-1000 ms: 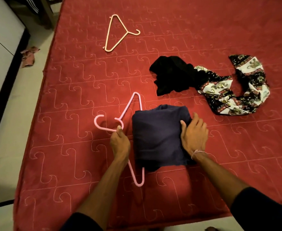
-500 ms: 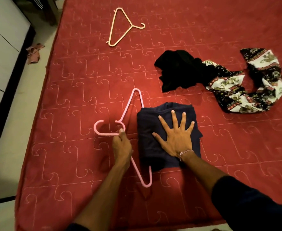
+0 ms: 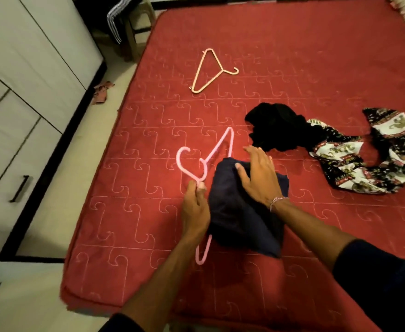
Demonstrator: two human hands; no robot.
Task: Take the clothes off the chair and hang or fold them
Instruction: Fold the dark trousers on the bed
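Red bed (image 3: 292, 56), garment (image 3: 239, 219) under right hand (image 3: 256, 178)

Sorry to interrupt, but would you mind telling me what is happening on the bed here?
A person is putting a folded dark navy garment on a pink plastic hanger. The left hand pinches the hanger's neck; the right hand rests on the garment. A crumpled black garment, a patterned black-and-white cloth and a cream plastic hanger lie untouched on the red quilted mattress.
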